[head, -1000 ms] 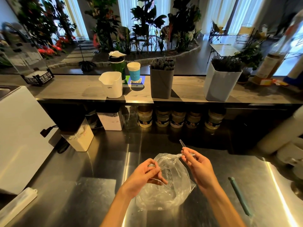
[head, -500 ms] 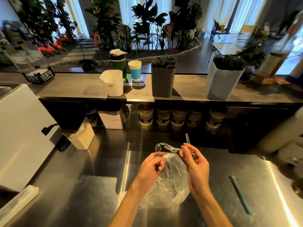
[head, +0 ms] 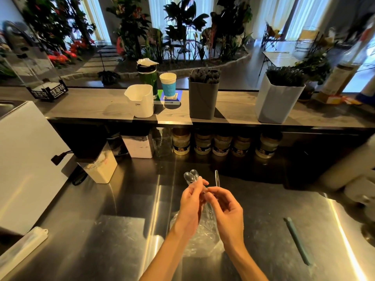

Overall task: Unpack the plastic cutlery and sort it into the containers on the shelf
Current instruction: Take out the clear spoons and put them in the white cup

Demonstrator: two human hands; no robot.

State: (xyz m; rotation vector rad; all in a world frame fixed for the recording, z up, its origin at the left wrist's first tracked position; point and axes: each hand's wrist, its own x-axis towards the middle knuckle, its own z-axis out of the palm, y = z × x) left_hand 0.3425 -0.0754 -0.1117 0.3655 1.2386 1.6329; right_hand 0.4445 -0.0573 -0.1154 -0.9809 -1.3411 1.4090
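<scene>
Clear plastic spoons (head: pixel 190 177) stick up above my left hand (head: pixel 191 203), which grips their handles. My right hand (head: pixel 227 211) pinches the same bundle just to the right, with one clear handle (head: pixel 216 178) standing upright above its fingers. The clear plastic bag (head: pixel 194 238) lies crumpled on the steel counter under both wrists. On the shelf stand a white container (head: pixel 140 103), a grey container (head: pixel 203 98) full of dark cutlery, and a pale container (head: pixel 278 102) also full of dark cutlery.
A blue paper cup (head: pixel 167 84) and a green bottle (head: pixel 147 76) stand behind the white container. Jars (head: pixel 221 146) line up under the shelf. A teal stick (head: pixel 297 240) lies on the counter at right. A white appliance (head: pixel 24 163) fills the left side.
Both hands have lifted the clear cutlery out of the bag and brought it together. The spoons now point up in my left hand. The bag has dropped onto the counter.
</scene>
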